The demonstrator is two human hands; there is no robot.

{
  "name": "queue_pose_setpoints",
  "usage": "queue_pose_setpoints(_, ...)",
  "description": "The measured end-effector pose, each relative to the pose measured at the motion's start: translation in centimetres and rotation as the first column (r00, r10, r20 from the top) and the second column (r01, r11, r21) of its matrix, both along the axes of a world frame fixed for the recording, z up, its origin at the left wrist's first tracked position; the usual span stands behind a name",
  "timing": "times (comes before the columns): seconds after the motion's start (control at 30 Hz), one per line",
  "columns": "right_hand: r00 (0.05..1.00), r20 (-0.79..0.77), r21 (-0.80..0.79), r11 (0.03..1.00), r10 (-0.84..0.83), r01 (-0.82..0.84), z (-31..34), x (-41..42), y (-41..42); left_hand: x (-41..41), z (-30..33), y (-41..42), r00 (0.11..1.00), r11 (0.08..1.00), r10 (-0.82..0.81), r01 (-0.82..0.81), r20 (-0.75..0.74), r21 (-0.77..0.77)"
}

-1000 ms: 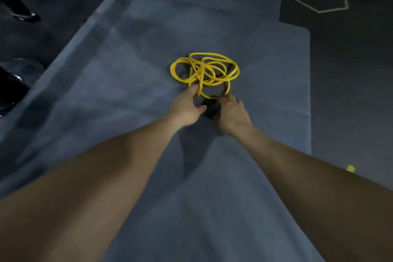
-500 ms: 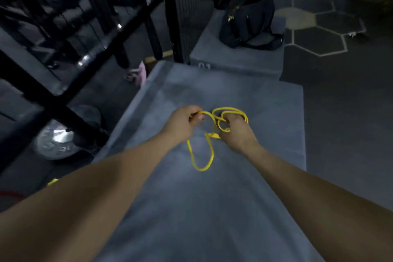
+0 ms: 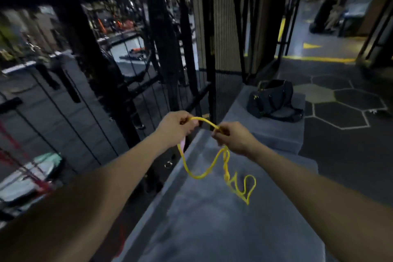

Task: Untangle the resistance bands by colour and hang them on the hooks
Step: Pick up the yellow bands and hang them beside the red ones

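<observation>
Between both sets of fingers, yellow band (image 3: pixel 209 171) is pinched; left hand (image 3: pixel 175 128) grips one end of a short arc, right hand (image 3: pixel 232 137) curls round the other. Below, rest of band hangs in loops w/ a knotty bit lower right, just over the grey tabletop (image 3: pixel 212 229). A sec ago it lay as a heap on the tabletop; now it's lifted & partly strung out, so untangling looks underway. Black rack (image 3: pixel 165 59) stands ahead; hooks not visible, hanging not yet done.
</observation>
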State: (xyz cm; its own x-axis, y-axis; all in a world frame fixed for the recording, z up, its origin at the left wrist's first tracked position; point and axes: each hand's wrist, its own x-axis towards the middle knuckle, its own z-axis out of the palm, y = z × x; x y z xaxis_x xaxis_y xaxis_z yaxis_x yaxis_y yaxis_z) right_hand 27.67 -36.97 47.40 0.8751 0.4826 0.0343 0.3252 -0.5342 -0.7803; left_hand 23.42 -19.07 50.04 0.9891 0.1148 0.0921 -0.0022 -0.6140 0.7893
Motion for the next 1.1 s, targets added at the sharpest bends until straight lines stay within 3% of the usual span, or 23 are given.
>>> queue_pose_setpoints(0.17, 0.997, 0.003, 0.324, 0.944, 0.073, -0.070, 9.5, -1.2, 2.5, -4.1, 7.9, 4.1, 0.988, 0.991, 0.136, -0.136, 0.078, -0.004)
queue_pose_setpoints(0.27, 0.988, 0.138, 0.348, 0.930, 0.072, -0.117, 14.5, -1.8, 4.2, -6.5, 11.8, 5.9, 0.976, 0.979, 0.185, -0.193, 0.116, 0.061)
queue_pose_setpoints(0.43, 0.982, 0.173, 0.466, 0.872, 0.078, -0.152, 20.5, -2.9, 5.5, -9.8, 16.4, 8.5, 0.925, 0.893, 0.332, -0.371, 0.184, 0.255)
queue_pose_setpoints(0.5, 0.986, 0.138, 0.514, 0.844, 0.093, -0.152, 21.9, -3.1, 5.8, -10.6, 17.8, 9.6, 0.901, 0.890, 0.397, -0.425, 0.173, 0.169)
queue_pose_setpoints(0.6, 0.987, 0.089, 0.527, 0.834, 0.137, -0.164, 23.4, -3.7, 6.4, -11.8, 20.4, 9.3, 0.883, 0.873, 0.462, -0.436, 0.085, -0.220)
queue_pose_setpoints(0.7, 0.955, -0.001, 0.475, 0.841, 0.296, -0.259, 24.7, -4.6, 7.5, -12.4, 24.0, 7.9, 0.871, 0.838, 0.465, -0.373, 0.161, -0.399)
queue_pose_setpoints(0.8, 0.871, -0.079, 0.412, 0.811, 0.486, -0.415, 26.2, -6.1, 8.8, -12.3, 27.4, 6.4, 0.885, 0.883, 0.414, -0.333, 0.214, -0.331)
queue_pose_setpoints(0.87, 0.854, -0.052, 0.456, 0.773, 0.517, -0.440, 27.5, -7.2, 9.7, -12.2, 29.0, 5.5, 0.902, 0.917, 0.369, -0.314, 0.222, -0.248)
queue_pose_setpoints(1.1, 0.935, 0.110, 0.612, 0.718, 0.337, -0.331, 32.2, -7.1, 11.7, -12.9, 30.5, 7.1, 0.882, 0.915, 0.378, -0.309, 0.281, -0.259)
